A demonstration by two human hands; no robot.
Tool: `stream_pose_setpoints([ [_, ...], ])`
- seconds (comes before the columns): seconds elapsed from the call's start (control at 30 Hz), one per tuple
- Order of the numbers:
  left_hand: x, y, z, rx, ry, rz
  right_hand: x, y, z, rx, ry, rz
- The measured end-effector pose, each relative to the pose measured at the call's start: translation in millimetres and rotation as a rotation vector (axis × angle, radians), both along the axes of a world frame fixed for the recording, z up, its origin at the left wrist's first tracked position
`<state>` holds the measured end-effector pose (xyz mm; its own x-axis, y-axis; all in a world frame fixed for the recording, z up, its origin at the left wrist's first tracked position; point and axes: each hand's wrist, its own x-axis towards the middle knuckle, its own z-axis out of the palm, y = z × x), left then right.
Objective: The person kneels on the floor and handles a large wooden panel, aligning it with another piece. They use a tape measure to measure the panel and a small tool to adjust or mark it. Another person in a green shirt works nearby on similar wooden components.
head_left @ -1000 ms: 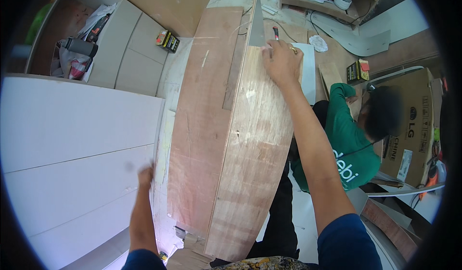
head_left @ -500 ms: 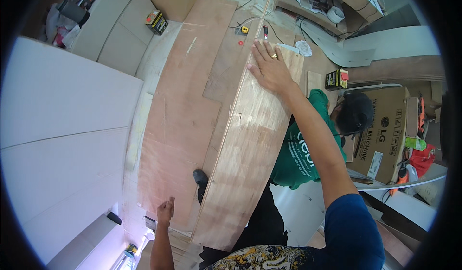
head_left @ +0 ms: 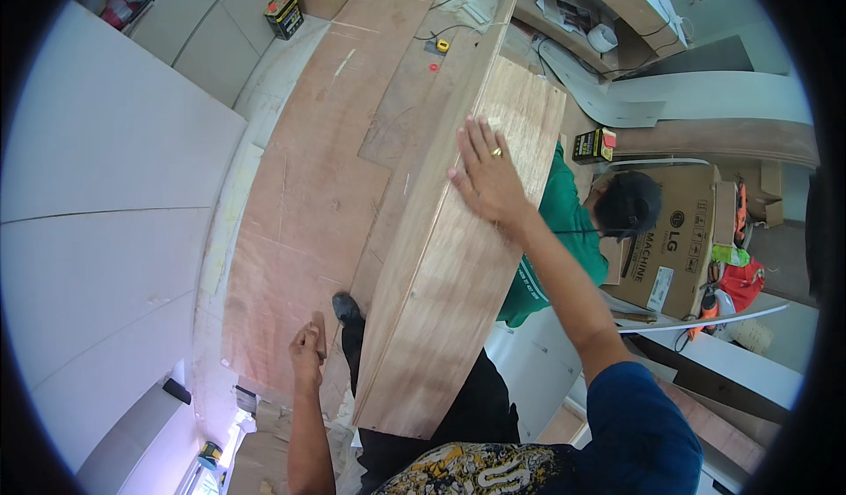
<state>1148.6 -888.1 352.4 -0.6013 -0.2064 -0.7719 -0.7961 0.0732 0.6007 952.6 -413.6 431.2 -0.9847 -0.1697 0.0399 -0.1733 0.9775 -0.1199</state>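
A long plywood box-like piece (head_left: pixel 458 257) slopes across the middle, its top face and left side edge showing. My right hand (head_left: pixel 489 178), a ring on one finger, lies flat on the top face toward its far end. Off the near left side of the wood, my left hand (head_left: pixel 306 354) is closed on a small flat brown piece (head_left: pixel 319 334), held apart from the box; its exact kind is unclear. My dark-clad leg (head_left: pixel 351 345) shows between the left hand and the wood.
A co-worker in a green shirt (head_left: pixel 564 222) and dark cap crouches right of the wood. Brown sheets (head_left: pixel 308 195) cover the floor. A yellow tape measure (head_left: pixel 441 45), small black boxes (head_left: pixel 284 16), a large carton (head_left: pixel 670 248) and white cabinets (head_left: pixel 115 169) stand around.
The box has tilted, so its left side now shows, and its far end has risen. My right hand has slid nearer along the top. The left hand has moved slightly up.
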Motion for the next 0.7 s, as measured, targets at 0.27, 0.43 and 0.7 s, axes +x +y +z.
stream_pose_setpoints([
  [0.27, -80.5, -86.4, -38.3, 0.495, 0.077, 0.104, 125.3, -152.6, 16.4, -0.075, -0.148, -0.008],
  [0.43, -111.5, -151.0, -56.2, 0.107, -0.045, 0.14, 199.9, -220.1, 33.2, -0.156, -0.18, -0.124],
  [0.7, -57.2, -144.4, 10.2, 0.175, -0.108, -0.321, 219.5, -227.3, 32.8, -0.195, -0.26, -0.2],
])
